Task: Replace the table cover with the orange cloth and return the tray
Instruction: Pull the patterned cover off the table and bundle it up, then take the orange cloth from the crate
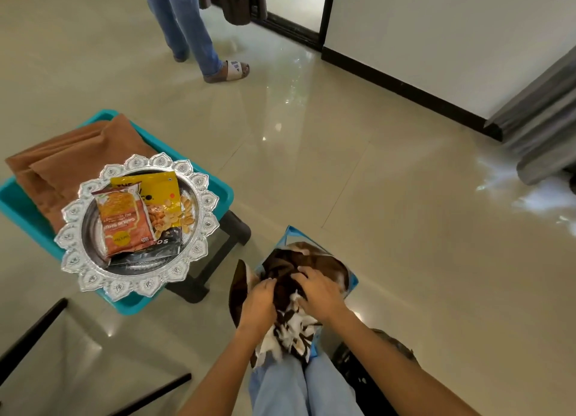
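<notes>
A folded orange cloth (pixel 71 160) lies on a teal stool (pixel 215 186) at the left. A silver tray (pixel 199 228) with a scalloped rim rests on it, partly over the cloth, and holds snack packets (pixel 124 219). Lower middle, a brown and white patterned cloth (pixel 290 328) is bunched into a blue bag (pixel 352 280) on the floor by my legs. My left hand (pixel 258 303) and my right hand (pixel 318 291) both press down on this cloth with fingers curled into it.
A glass table top with a black frame (pixel 34 331) fills the lower left corner. A person in jeans and sandals (pixel 193 32) stands at the top. A grey curtain (pixel 542 116) hangs at the right by the wall. Glossy tiled floor lies between.
</notes>
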A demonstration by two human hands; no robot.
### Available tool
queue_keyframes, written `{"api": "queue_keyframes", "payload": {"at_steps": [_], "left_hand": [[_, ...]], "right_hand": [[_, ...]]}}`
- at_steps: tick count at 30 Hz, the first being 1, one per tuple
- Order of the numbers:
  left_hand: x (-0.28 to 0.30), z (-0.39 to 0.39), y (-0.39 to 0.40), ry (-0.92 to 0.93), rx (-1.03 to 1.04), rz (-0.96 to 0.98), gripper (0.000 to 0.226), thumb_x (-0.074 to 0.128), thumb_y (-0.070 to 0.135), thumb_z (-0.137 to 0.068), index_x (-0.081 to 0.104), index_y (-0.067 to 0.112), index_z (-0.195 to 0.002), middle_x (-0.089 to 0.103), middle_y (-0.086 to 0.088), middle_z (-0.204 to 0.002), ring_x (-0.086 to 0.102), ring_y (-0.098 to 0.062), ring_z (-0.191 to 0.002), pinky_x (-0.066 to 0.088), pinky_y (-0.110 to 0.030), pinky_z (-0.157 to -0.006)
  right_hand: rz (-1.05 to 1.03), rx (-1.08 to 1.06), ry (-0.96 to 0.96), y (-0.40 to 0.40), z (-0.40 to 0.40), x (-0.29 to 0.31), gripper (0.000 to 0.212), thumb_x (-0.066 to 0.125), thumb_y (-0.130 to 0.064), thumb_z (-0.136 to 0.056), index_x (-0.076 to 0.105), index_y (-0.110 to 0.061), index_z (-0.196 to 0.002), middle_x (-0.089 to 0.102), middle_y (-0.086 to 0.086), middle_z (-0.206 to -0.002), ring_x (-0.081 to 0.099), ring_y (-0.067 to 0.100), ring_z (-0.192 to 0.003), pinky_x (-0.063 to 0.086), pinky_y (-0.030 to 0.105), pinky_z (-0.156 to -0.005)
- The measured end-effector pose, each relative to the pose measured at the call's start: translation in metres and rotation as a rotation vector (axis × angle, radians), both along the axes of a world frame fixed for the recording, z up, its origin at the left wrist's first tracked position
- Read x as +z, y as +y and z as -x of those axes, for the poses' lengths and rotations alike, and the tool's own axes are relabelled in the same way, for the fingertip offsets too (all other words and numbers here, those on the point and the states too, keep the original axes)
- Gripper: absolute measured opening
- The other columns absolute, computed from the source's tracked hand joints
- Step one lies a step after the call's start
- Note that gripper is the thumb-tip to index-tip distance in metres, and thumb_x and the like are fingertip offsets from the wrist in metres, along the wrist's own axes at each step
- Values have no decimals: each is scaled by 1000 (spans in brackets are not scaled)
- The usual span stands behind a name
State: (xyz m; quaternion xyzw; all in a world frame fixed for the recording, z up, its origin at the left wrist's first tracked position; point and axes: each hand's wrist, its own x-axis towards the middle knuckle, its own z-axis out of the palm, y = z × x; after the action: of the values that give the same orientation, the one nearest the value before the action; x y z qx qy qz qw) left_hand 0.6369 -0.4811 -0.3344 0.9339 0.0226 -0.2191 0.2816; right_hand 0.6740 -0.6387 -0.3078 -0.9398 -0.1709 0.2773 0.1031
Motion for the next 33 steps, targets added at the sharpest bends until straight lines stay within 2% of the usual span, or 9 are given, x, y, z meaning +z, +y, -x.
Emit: {"api": "queue_keyframes", "payload": {"at_steps": [3,6,8,14,18,21,24,28,33], "left_hand": [[6,3,0,-34,49,-8,49,47,9,-95,37,13,-142,42,-5,-145,38,-16,-134,30,-23,-108],[14,3,-1,-70,66,-19,45,44,11,-97,39,11,-141,44,-7,-143,39,-16,-133,27,-21,-108],[27,5,-3,-93,53,-17,43,44,13,-97,42,10,-139,47,-7,-141,41,-16,-131,28,-21,-108],[116,18,-1,-177,38,51,35,49,14,-95,53,10,-129,56,-6,-131,50,-18,-122,37,-25,-103],[202,26,4,-308,67,80,30,55,10,-90,61,6,-119,62,-10,-121,58,-26,-110,44,-33,-94],[235,30,10,-458,85,31,27,59,10,-84,66,5,-110,65,-13,-115,62,-29,-105,49,-39,-90],[256,38,22,-450,158,12,32,58,13,-90,61,5,-120,60,-13,-125,54,-28,-119,41,-39,-100],[276,50,43,-498,286,1,32,60,13,-88,61,7,-120,62,-9,-119,56,-25,-112,45,-38,-98],[294,74,65,-564,445,-11,30,58,17,-91,60,12,-120,61,-2,-118,54,-16,-110,38,-22,-94]], "right_hand": [[-33,-35,-53,1,9,1,35,51,-17,-89,56,-13,-123,52,8,-129,53,26,-114,48,38,-86],[-73,-102,-120,-1,17,0,23,60,-9,-79,67,-11,-101,65,9,-101,65,30,-87,52,37,-64],[-87,-144,-147,-2,20,8,20,64,-9,-76,68,-11,-95,67,9,-93,66,30,-78,52,35,-59],[-206,-288,-204,-1,30,100,21,52,-17,-89,68,-19,-102,67,2,-102,65,23,-85,48,31,-65],[-318,-333,-297,5,38,174,15,59,-17,-88,71,-22,-95,70,-4,-94,65,17,-76,40,20,-62],[-429,-295,-367,13,40,213,10,63,-14,-86,71,-16,-91,71,-1,-88,66,19,-74,48,24,-62],[-490,-262,-381,25,38,237,12,60,-17,-89,71,-13,-92,71,1,-90,66,20,-77,50,28,-65],[-602,-186,-410,46,34,263,13,62,-13,-87,72,-14,-96,72,-1,-95,67,17,-82,45,23,-70],[-672,-50,-401,79,30,283,12,63,-14,-87,72,-14,-95,71,-1,-92,65,17,-79,49,26,-68]]}}
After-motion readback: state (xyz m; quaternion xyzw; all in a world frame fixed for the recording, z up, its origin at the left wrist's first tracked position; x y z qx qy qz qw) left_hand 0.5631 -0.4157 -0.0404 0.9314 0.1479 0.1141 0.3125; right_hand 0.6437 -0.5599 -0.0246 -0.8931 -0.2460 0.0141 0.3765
